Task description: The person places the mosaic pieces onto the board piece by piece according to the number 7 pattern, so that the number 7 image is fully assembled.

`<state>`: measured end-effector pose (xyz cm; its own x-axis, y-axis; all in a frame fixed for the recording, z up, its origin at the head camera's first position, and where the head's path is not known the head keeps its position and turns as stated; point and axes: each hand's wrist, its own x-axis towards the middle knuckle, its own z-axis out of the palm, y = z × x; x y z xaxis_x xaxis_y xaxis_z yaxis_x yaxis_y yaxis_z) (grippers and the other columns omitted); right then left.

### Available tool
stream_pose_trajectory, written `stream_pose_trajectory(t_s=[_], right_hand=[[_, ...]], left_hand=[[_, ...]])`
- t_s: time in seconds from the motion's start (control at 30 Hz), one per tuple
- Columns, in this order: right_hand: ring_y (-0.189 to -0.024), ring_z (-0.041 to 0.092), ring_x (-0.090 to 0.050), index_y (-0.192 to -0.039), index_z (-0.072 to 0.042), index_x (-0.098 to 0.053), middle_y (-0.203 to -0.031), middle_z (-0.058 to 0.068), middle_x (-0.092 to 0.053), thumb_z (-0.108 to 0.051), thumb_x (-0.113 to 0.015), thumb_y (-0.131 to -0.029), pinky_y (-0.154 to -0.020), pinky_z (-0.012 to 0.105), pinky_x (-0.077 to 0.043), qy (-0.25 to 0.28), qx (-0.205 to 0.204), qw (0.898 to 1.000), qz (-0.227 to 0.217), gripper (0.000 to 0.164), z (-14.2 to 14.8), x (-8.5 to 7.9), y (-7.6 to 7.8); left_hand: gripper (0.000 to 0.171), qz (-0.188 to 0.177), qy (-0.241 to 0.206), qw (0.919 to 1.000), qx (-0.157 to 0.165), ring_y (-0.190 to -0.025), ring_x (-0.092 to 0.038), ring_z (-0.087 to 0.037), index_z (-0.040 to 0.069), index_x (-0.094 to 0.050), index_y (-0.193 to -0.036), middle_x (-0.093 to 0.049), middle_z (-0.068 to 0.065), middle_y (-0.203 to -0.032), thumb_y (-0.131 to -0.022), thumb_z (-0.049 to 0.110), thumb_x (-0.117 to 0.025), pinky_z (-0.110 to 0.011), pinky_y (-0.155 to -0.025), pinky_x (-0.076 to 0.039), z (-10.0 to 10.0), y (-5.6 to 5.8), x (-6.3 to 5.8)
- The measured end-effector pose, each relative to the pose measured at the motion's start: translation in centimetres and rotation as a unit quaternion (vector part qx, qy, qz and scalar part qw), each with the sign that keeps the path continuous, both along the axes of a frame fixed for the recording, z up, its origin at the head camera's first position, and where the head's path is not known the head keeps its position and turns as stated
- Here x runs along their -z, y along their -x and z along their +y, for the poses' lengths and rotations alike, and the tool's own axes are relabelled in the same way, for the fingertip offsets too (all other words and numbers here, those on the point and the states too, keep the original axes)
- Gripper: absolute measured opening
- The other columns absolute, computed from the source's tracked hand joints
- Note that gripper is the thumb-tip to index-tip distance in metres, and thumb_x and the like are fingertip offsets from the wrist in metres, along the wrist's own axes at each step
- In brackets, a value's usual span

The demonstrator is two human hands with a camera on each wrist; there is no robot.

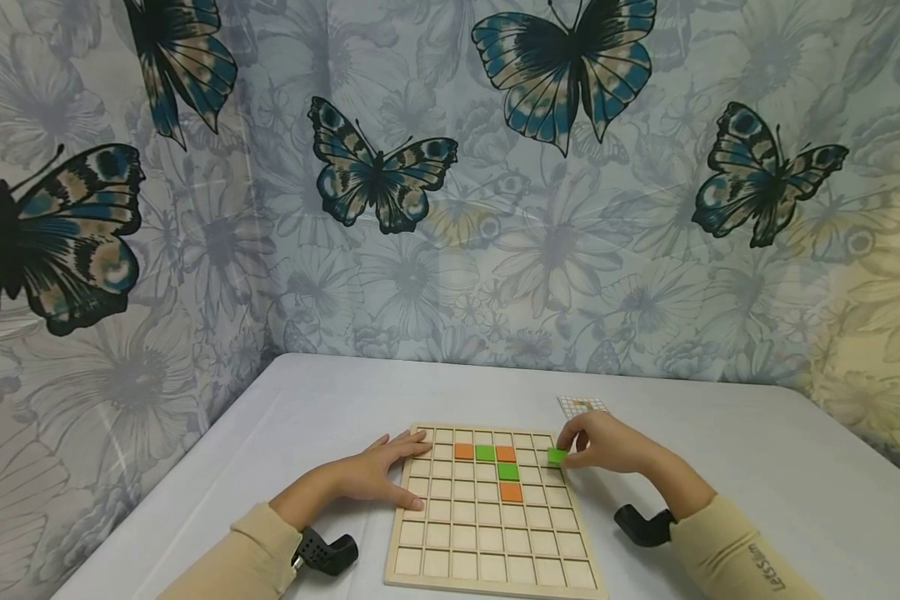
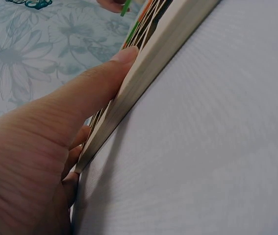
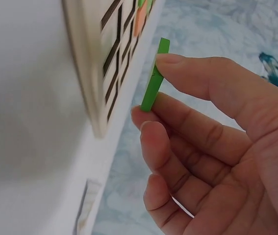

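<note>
A square wooden grid board (image 1: 450, 582) lies on the table. Three orange tiles (image 1: 511, 492) and two green tiles (image 1: 508, 472) sit in cells of its upper part, some side by side in one row. My left hand (image 1: 367, 475) rests on the board's left side, fingers spread; in the left wrist view its thumb (image 2: 94, 81) lies on the rim. Between thumb and fingertip my right hand (image 1: 611, 442) pinches a green square tile (image 3: 153, 85). That tile is over the upper right border of the board, and the right wrist view shows it edge-on.
Behind the right hand lies a small card (image 1: 581, 406) printed with a coloured grid, partly covered by that hand. A white cloth covers the table (image 1: 330, 400). Butterfly-patterned fabric (image 1: 450, 292) hangs behind and to the left. Black wrist devices (image 1: 645, 527) sit at both sleeves.
</note>
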<state>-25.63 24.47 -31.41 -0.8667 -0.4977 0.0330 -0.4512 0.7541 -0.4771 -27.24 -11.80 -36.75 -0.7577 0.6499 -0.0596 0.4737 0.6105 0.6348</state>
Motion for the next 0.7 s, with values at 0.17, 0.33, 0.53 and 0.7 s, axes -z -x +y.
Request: stream_pose_trajectory(t_s=[0.17,0.33,0.53,0.7], right_hand=[[-0.072,0.007,-0.053,-0.09,-0.008,-0.069,-0.086,-0.002,-0.065,-0.016,-0.074,-0.078,-0.058,0.021,-0.047,0.003,-0.011,1.0,0.003,0.015,-0.9,-0.3,-0.5],[-0.071,0.004,-0.052,-0.088,-0.009,-0.069,-0.085,-0.004,-0.065,-0.016,-0.075,-0.077,-0.057,0.019,-0.046,-0.001,-0.028,1.0,0.014,0.014,-1.9,-0.7,-1.2],[-0.069,0.003,-0.051,-0.089,-0.01,-0.069,-0.085,-0.005,-0.065,-0.015,-0.075,-0.077,-0.055,0.019,-0.046,-0.006,-0.045,0.999,0.012,0.015,-2.9,-1.0,-1.8],[-0.068,0.004,-0.051,-0.088,-0.01,-0.068,-0.084,-0.005,-0.065,-0.015,-0.075,-0.077,-0.055,0.02,-0.046,-0.006,-0.057,0.998,0.002,0.013,-3.6,-1.2,-2.2]], left_hand=[[0.085,-0.001,0.001,1.0,-0.006,-0.145,-0.001,-0.036,0.02,-0.037,-0.144,-0.016,-0.003,-0.157,-0.073,0.047,-0.075,-0.054,-0.118,0.001,0.0,0.0,0.0],[0.085,-0.002,0.0,1.0,-0.005,-0.145,0.0,-0.037,0.019,-0.036,-0.144,-0.015,-0.005,-0.157,-0.073,0.045,-0.075,-0.054,-0.118,0.001,0.1,-0.1,-0.1],[0.085,-0.003,0.001,1.0,-0.005,-0.145,-0.001,-0.034,0.02,-0.036,-0.144,-0.014,-0.003,-0.157,-0.073,0.046,-0.075,-0.053,-0.118,0.002,0.1,-0.2,-0.1],[0.085,-0.005,-0.001,1.0,-0.001,-0.146,-0.003,-0.029,0.02,-0.036,-0.144,-0.014,-0.002,-0.157,-0.073,0.046,-0.076,-0.052,-0.118,0.003,0.0,-0.1,-0.1]])
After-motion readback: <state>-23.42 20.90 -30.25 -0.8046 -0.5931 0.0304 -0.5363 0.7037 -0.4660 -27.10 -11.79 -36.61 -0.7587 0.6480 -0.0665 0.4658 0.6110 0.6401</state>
